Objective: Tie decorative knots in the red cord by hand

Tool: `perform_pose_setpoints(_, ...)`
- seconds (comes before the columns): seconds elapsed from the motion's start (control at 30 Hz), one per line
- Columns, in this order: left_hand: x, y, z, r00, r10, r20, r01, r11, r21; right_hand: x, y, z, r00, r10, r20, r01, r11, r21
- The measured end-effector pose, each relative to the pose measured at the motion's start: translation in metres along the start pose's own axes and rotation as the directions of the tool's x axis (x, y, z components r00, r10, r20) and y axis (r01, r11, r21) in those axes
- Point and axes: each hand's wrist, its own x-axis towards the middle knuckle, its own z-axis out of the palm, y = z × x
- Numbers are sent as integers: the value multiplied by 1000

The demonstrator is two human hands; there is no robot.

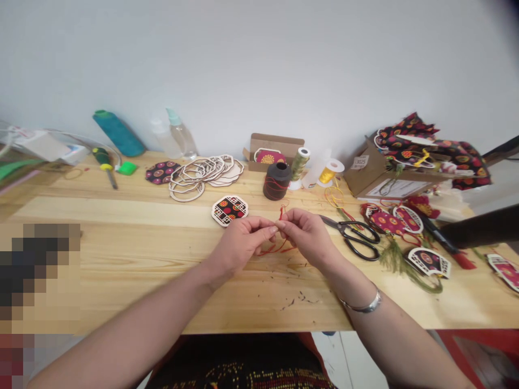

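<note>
Cord (pixel 281 213), thin and red, is standing up a little from your joined fingertips, near the middle of the worktable (pixel 133 275), while loose red strands (pixel 279 250) are trailing beneath your hands. You are gripping the cord in two fine pinches: your left hand (pixel 245 240) is pressing thumb against forefinger, and your right hand (pixel 307 232) is doing the same, the two sets of tips touching; exactly how the cord is running between them is too small to tell. For work this fine, you are probably doing best when one pinch is anchoring and the other is making the small adjustments, with light, even tension and the strands lying apart rather than tangling. Scissors (pixel 357 235) are lying just to the right of your right hand, so minding the strands near the blades is seeming wise. Your forearms are slanting in from the near left and near right, meeting in a wedge, with a silver bracelet (pixel 367 302) circling your right wrist. An octagonal ornament (pixel 230 209) is lying just to the far left of your left hand, and a dark spool (pixel 278 182) is standing on the far side of your fingertips.
</note>
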Motion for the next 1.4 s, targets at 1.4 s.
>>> perform_pose_setpoints(1.4,7,1,-5,985,-158,-63,129,935,-332,-20,15,14,653,-615,442,563,4,-826)
